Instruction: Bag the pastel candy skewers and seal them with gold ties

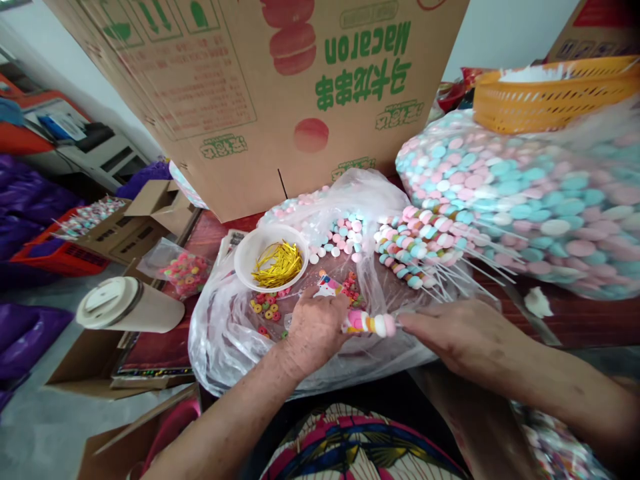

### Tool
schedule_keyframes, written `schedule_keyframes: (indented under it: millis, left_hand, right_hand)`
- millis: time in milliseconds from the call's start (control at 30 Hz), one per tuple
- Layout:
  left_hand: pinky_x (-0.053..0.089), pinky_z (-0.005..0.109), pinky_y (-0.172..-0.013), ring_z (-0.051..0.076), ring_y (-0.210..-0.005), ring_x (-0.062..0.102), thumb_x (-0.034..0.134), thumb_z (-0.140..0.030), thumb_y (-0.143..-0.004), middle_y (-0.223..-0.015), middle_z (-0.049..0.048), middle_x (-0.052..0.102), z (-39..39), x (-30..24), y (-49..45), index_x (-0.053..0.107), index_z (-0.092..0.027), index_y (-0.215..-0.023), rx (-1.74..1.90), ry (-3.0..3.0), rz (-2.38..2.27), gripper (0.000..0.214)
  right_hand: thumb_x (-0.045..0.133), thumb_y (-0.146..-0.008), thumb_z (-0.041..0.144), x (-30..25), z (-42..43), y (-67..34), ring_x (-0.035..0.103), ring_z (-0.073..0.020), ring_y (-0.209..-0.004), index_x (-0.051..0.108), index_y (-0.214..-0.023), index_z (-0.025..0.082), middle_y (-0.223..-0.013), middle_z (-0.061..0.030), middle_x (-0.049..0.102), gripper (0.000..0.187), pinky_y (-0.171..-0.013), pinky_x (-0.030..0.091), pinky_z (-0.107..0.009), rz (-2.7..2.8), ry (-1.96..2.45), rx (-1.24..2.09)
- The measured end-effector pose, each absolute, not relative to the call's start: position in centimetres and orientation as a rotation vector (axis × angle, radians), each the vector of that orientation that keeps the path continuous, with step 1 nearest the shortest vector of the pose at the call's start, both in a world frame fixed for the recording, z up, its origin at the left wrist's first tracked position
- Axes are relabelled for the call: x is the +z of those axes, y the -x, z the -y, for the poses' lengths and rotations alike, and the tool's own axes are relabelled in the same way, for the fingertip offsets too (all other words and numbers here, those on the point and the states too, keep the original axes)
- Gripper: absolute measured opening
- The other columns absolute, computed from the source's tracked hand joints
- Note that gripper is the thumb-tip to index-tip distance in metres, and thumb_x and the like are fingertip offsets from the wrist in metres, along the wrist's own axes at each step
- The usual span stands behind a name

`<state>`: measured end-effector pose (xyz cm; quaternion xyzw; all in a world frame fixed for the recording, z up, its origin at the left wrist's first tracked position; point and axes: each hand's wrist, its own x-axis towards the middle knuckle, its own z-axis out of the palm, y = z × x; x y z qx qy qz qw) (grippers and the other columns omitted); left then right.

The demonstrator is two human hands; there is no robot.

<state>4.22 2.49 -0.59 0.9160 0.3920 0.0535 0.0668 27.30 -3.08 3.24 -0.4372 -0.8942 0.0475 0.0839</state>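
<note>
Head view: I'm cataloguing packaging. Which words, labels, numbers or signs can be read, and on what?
"Macaron": big cardboard box, upside down.
"马卡龙串串": same box, upside down.
Paired-arrow sign: same box.
Too small or blurred: its logos and red text; print on the open carton and upper-right box.
Numbers: none readable.

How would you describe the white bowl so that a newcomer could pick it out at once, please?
Find the large Macaron carton on the red table. In front of it, on clear plastic, the round white bowl sits just beyond the left hand. Unlike the loose colourful rings nearby, it holds shiny gold twist ties.
</note>
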Motion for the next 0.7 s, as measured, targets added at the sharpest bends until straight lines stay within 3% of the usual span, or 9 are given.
schedule_keyframes:
  millis: [100,233,500,700]
  left_hand:
    - [0.048,0.041,-0.083,0.025,-0.073,0.066,0.063,-0.051,-0.077,-0.073,0.0065,0.068,-2.5,-0.4,-4.7,0.06,-0.017,-0.088,0.041,-2.681,-1.134,0.036]
    - [0.047,0.031,-0.067,0.024,-0.077,0.065,0.065,-0.052,-0.075,-0.084,0.0045,0.069,-2.4,0.2,-5.5,0.058,-0.02,-0.097,-0.087,-2.448,-1.123,0.039]
    - [0.042,0.027,-0.064,0.02,-0.075,0.059,0.073,-0.044,-0.07,-0.081,0.0009,0.063,-2.4,0.4,-4.8,0.058,-0.018,-0.094,-0.003,-2.152,-0.957,0.039]
    - [0.044,0.026,-0.063,0.018,-0.074,0.059,0.08,-0.037,-0.061,-0.084,0.0004,0.063,-3.4,0.8,-3.8,0.05,-0.02,-0.121,-0.005,-1.88,-0.637,0.069]
  right_hand:
    - [0.044,-0.075,0.001,2.8,2.9,-26.5,0.056,-0.0117,-0.053,0.063,-0.092,0.021,-0.065,0.0021,0.065,0.033,-0.049,0.025,-0.024,2.717,1.24,0.189]
    - [0.048,-0.079,0.005,2.8,1.9,-26.1,0.058,-0.0139,-0.061,0.063,-0.085,0.019,-0.072,-0.001,0.067,0.022,-0.054,0.029,-0.025,2.736,1.276,0.264]
    - [0.039,-0.088,0.012,4.0,1.5,-26.8,0.051,-0.017,-0.066,0.061,-0.074,0.017,-0.067,-0.0043,0.058,0.027,-0.061,0.034,-0.028,2.632,1.159,0.18]
    - [0.037,-0.093,0.019,2.9,0.6,-26.9,0.05,-0.0159,-0.066,0.055,-0.071,0.017,-0.068,-0.0033,0.057,0.028,-0.063,0.036,-0.027,2.612,1.143,0.383]
